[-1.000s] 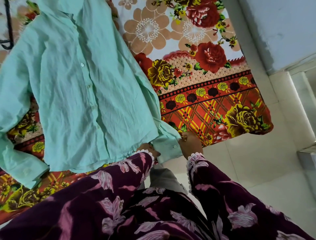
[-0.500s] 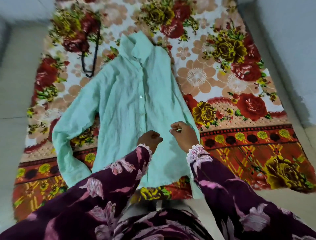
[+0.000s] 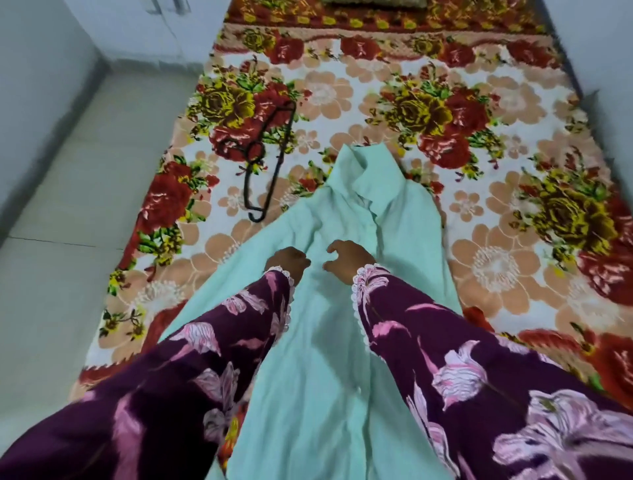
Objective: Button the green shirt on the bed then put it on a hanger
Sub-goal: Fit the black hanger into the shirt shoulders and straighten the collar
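Note:
The pale green shirt (image 3: 329,346) lies front up on the flowered bedspread (image 3: 479,260), collar pointing away from me. A black hanger (image 3: 270,161) rests on the spread to the left of the collar, apart from the shirt. My left hand (image 3: 287,262) is curled into a loose fist over the shirt's upper chest. My right hand (image 3: 347,257) hovers beside it with fingers bent and spread, empty. Both hands are near the button placket, just below the collar. My patterned purple sleeves hide the shirt's sides and its sleeves.
The bed runs away from me, with a grey tiled floor (image 3: 68,222) along its left side and a wall on the right. A dark cushion edge (image 3: 373,3) shows at the far end of the bed.
My view has swung up the bed. Both hands moved from the shirt's hem and right cuff up the front to the chest. The right hand has opened.

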